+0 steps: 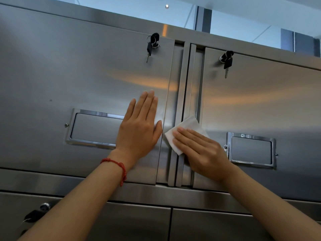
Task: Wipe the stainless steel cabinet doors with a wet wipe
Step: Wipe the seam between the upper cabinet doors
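The setting is an institutional or commercial storage area, possibly a staff locker zone or canteen. Evidence: a bank of brushed stainless steel cabinet doors (86, 75), each fitted with a keyed lock (153, 43) (keys hang in place) and a framed label holder (251, 150). Interior glazing (121, 9) runs above the unit.

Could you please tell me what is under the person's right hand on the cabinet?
A folded white wet wipe lies under the right hand, whose straight fingers press it against the central door edges. The part beneath the palm, and the steel behind it, is hidden.
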Demonstrator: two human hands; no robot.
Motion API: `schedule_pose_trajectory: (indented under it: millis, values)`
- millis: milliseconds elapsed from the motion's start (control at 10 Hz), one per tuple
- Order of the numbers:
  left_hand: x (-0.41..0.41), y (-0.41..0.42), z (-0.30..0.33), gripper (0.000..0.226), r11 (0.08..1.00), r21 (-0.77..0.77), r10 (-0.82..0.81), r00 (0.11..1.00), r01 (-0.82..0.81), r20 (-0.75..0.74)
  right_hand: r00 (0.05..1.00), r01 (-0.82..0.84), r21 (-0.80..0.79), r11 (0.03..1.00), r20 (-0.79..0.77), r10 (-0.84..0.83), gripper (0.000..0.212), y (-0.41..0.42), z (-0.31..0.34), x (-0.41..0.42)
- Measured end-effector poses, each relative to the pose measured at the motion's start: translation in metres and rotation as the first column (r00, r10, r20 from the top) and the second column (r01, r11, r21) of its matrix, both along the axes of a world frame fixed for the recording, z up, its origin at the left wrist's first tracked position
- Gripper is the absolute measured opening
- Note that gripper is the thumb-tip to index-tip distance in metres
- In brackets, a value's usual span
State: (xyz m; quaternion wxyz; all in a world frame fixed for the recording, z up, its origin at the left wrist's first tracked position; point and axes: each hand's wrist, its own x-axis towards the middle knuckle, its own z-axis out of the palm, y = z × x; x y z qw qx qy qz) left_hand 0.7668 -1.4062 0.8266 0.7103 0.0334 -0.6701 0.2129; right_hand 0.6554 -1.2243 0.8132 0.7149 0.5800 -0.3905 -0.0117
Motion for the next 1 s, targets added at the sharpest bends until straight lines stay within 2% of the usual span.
schedule_pose_trajectory:
  millis: [400,600,700,1000]
  values:
    - [0.000,0.000,0.000,0.059,1.000,0.002,0.010,1.000,-0.010,0.013,1.000,0.008,0.078,0.997,-0.009,-0.007,0.031,0.008,-0.028,-0.002]
    - [0.001,0.000,0.001,0.059,1.000,0.004,0.004,1.000,-0.004,0.009,1.000,0.027,0.126,0.992,-0.019,-0.025,0.038,0.011,-0.043,-0.003]
    - [0.001,0.001,0.000,0.059,1.000,0.004,0.000,1.000,0.000,0.008,1.000,0.017,0.142,0.990,-0.015,-0.015,0.033,0.013,-0.039,-0.001]
    - [0.001,0.000,0.000,0.059,1.000,-0.003,-0.010,1.000,0.010,0.001,1.000,0.001,0.122,0.993,0.001,-0.002,0.035,0.008,-0.044,-0.004]
